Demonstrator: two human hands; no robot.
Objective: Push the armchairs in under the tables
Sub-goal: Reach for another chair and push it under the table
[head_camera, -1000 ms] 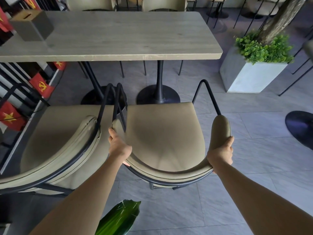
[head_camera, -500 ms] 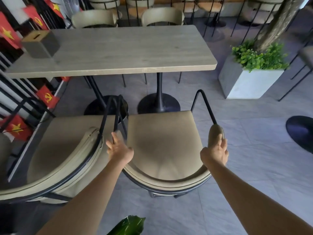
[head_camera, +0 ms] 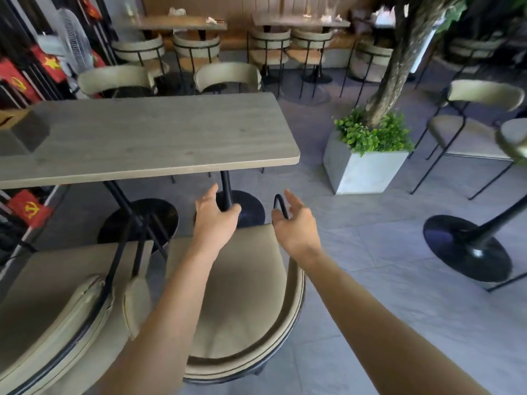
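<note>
An olive padded armchair [head_camera: 242, 295] with a black metal frame stands directly below me, facing the long grey wooden table [head_camera: 148, 138]. A second matching armchair [head_camera: 57, 295] stands beside it on the left. My left hand [head_camera: 215, 220] hovers over the seat's front edge, fingers apart, holding nothing. My right hand [head_camera: 296, 223] is open next to the black armrest loop at the seat's front right; I cannot tell if it touches the loop. Both hands are off the backrest.
Black pedestal bases [head_camera: 242, 206] stand under the table. A white planter [head_camera: 362, 169] with a tree sits at the right, another table base [head_camera: 467, 246] farther right. More chairs and tables line the back. Red flags hang on the railing [head_camera: 28, 209] at the left.
Both hands let go of the armchair's backrest ends and moved forward over the seat front. My view lifted, showing more of the room. The chair sits a little closer to the table.
</note>
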